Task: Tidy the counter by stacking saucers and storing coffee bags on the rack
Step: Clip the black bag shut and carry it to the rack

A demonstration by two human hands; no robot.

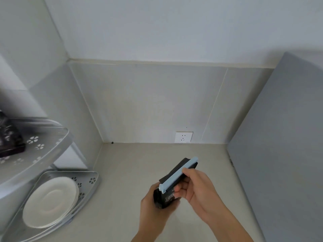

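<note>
Head view, late stage as I judge it: white saucers (pixel 50 202) sit stacked on the rack's (pixel 90 186) lower tier, one dark coffee bag (pixel 9 137) on its upper tier, while my left hand (pixel 152 206) and right hand (pixel 197 187) grip the blue-clipped coffee bag (pixel 167 198) above the tabletop (pixel 122 172), not yet stored.

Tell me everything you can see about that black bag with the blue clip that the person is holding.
The coffee bag is a small black pouch of what looks like soft foil or plastic, with white print too blurred to read. Its folded top is closed by a long pale blue clip that looks like plastic. It is held tilted above the counter, not resting on it. The left hand cups its lower body; the right hand pinches the clip near its middle.
</note>
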